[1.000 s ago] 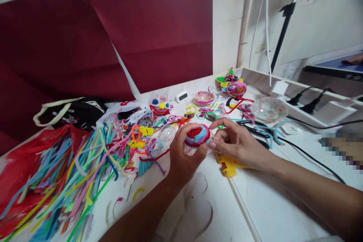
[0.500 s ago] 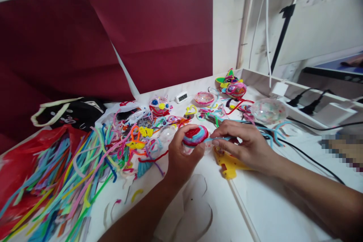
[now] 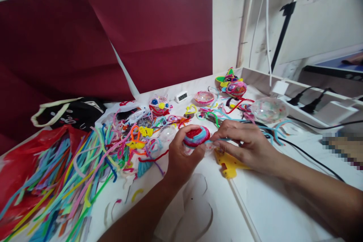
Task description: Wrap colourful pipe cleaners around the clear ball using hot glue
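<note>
Between the thumb and fingers of my left hand [image 3: 184,155] is a ball [image 3: 197,136] wound with red and light-blue pipe cleaner; its lower part looks clear. My right hand [image 3: 245,141] pinches a light-blue pipe cleaner [image 3: 219,140] that runs to the ball's right side. Below my right hand lies a yellow glue gun [image 3: 229,164], partly covered by the fingers, with a pale glue stick [image 3: 244,210] reaching toward me. Just left of my left hand sits a small clear dome [image 3: 167,133].
Many loose pipe cleaners [image 3: 85,166] spread over a red bag [image 3: 17,181] at left. Behind stand a decorated ball with eyes [image 3: 159,106], a white digital timer [image 3: 181,96] and a clear bowl [image 3: 269,109]. Black cables [image 3: 309,164] and a power strip [image 3: 336,113] are at right.
The ball has turned slightly in my left hand, so its red and blue bands sit differently. My right hand has shifted a little with the pipe cleaner.
</note>
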Demonstrator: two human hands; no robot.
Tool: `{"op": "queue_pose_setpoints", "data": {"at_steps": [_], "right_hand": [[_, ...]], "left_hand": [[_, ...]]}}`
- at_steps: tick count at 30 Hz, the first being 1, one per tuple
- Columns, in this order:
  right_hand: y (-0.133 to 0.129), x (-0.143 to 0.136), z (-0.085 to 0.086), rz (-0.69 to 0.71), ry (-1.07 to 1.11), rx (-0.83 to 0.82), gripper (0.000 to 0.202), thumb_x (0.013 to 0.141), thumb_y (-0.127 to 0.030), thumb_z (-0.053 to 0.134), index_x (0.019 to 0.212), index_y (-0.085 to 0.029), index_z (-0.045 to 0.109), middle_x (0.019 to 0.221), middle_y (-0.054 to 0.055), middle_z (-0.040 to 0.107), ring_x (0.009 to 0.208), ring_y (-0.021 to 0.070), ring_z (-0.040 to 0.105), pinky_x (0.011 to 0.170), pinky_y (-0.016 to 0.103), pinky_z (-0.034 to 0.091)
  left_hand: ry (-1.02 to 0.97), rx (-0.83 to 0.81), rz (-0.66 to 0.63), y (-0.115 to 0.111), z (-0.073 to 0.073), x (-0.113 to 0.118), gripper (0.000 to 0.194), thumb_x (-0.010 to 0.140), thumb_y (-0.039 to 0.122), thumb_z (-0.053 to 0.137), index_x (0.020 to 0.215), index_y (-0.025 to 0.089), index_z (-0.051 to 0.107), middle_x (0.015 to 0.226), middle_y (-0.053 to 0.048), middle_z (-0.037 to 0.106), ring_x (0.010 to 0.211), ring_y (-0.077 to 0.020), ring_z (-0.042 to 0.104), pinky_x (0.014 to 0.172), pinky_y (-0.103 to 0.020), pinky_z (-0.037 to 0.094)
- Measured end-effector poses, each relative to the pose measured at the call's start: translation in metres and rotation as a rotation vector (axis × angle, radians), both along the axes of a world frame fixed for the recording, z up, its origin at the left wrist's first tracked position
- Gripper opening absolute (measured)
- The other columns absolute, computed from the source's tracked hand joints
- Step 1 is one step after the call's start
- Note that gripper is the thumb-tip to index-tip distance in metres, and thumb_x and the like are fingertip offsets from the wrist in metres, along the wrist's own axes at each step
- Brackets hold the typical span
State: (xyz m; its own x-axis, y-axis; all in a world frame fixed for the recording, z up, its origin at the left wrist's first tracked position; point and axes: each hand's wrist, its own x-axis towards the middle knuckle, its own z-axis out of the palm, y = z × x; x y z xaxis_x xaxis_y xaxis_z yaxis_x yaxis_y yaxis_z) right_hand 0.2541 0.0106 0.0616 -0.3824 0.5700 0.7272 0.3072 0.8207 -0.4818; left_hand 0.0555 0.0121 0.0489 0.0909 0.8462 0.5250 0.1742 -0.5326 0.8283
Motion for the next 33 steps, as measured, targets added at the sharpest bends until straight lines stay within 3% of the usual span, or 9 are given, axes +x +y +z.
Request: {"op": "queue_pose_setpoints", "data": {"at_steps": [9,14,19,25,33], "right_hand": [[-0.002,0.005,0.008,0.052,-0.044,-0.167,0.013,0.094,-0.017,0.059,0.093,-0.018,0.072,0.078,0.002,0.063,0.067,0.0112,0.057,0.060,0.023,0.043],[-0.004,0.006,0.011,0.118,0.012,-0.462,0.016,0.093,-0.031,0.063,0.089,-0.018,0.072,0.082,0.003,0.064,0.067,0.0118,0.059,0.055,0.021,0.044],[-0.005,0.004,0.012,0.132,0.150,-0.769,0.033,0.083,-0.048,0.072,0.084,-0.015,0.067,0.076,0.002,0.062,0.058,0.0111,0.057,0.050,0.022,0.044],[-0.003,0.006,0.012,0.122,0.190,-0.852,0.038,0.079,-0.053,0.075,0.084,-0.017,0.066,0.068,0.001,0.064,0.055,0.0121,0.058,0.050,0.023,0.045],[0.002,0.008,0.010,0.137,0.233,-0.841,0.034,0.075,-0.048,0.080,0.081,-0.016,0.068,0.064,-0.001,0.060,0.053,0.0085,0.049,0.048,0.021,0.038]], "left_hand": [[-0.034,-0.113,-0.107,-0.002,0.004,-0.001,0.036,0.071,0.015,0.067,0.106,0.023,0.066,0.105,-0.002,0.072,0.096,-0.0197,0.068,0.086,-0.031,0.055],[-0.059,-0.179,-0.146,-0.004,0.007,0.000,0.036,0.070,0.014,0.068,0.105,0.022,0.066,0.105,-0.002,0.072,0.098,-0.0201,0.067,0.089,-0.032,0.053],[-0.102,-0.194,-0.180,-0.004,0.010,-0.002,0.036,0.068,0.014,0.069,0.104,0.022,0.067,0.104,-0.002,0.071,0.097,-0.0196,0.066,0.087,-0.030,0.053],[-0.127,-0.160,-0.225,-0.001,0.008,-0.004,0.036,0.070,0.014,0.071,0.104,0.023,0.068,0.106,-0.001,0.071,0.097,-0.0179,0.065,0.086,-0.027,0.051],[-0.204,-0.286,-0.255,-0.003,0.009,-0.002,0.039,0.064,0.011,0.069,0.101,0.023,0.070,0.100,0.000,0.072,0.085,-0.0157,0.064,0.069,-0.022,0.050]]}}
